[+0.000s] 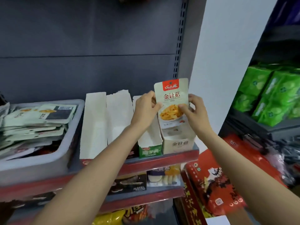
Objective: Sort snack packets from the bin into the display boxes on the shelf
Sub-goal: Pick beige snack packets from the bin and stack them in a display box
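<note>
Now we have both hands on one cream snack packet [172, 98] with a red label, right of centre in the frame. Our left hand [146, 108] pinches its left edge between thumb and fingers; our right hand [193, 109] pinches the lower right, thumb laid across the printed dish. The packet stands upright, its lower end already inside the rightmost display box [178, 143], whose front seems to carry the same characters, so we judge this the right home for it.

To do the step well, we should keep the packet square to the box walls, slide it straight down behind the low front lip, and loosen our pinch only once its bottom edge is seated; letting go early could leave it leaning or tipping forward over the lip. The face should stay turned outward.

Just left of it, the green-fronted box [150, 149] shows only its white inner wall; what it holds is hidden by our left forearm. Further left, two tall white-sided boxes [105, 120] stand touching; we cannot see inside them.

At the left edge of the frame, on the same shelf [162, 161], the grey bin [65, 153] is heaped with more pale packets [32, 125], lying flat and overlapping.
</note>
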`<state>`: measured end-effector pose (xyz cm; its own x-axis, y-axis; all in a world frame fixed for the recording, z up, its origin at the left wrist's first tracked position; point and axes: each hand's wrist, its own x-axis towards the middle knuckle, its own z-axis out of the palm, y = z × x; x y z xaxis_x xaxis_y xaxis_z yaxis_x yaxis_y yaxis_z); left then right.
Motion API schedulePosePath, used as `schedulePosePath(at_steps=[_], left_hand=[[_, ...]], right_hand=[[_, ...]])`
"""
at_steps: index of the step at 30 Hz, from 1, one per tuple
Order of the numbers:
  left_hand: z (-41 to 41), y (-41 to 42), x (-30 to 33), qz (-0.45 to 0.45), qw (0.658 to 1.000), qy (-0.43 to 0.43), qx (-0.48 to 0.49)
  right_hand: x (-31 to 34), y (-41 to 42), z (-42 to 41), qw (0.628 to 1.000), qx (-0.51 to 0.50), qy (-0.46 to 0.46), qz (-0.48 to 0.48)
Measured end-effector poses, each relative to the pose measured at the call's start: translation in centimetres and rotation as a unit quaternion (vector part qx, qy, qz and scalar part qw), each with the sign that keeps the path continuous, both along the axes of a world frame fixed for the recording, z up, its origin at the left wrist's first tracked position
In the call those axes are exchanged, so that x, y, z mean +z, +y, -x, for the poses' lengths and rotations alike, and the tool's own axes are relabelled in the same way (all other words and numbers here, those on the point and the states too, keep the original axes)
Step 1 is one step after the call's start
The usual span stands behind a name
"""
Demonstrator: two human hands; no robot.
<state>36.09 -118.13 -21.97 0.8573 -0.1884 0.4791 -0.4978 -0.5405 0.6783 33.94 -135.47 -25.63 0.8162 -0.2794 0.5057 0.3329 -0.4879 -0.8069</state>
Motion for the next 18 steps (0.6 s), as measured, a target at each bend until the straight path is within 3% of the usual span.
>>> schedulePosePath(at_steps=[6,12,18], left_hand=[[0.2,-0.6,-1.3,-0.070,0.995,-0.070,0.024],[0.6,-1.4,-1.1,-0.064,0.996,-0.042,0.038],[0.1,-1.0,-0.6,-0.038,0.999,0.024,0.024]], right_hand=[[-1.4,-0.6,0.3,1.000,0.017,-0.005,-0.024],[-0.7,-1.2,0.2,1.000,0.001,0.009,0.009],[-0.3,-1.8,-0.3,0.999,0.034,0.013,-0.040]])
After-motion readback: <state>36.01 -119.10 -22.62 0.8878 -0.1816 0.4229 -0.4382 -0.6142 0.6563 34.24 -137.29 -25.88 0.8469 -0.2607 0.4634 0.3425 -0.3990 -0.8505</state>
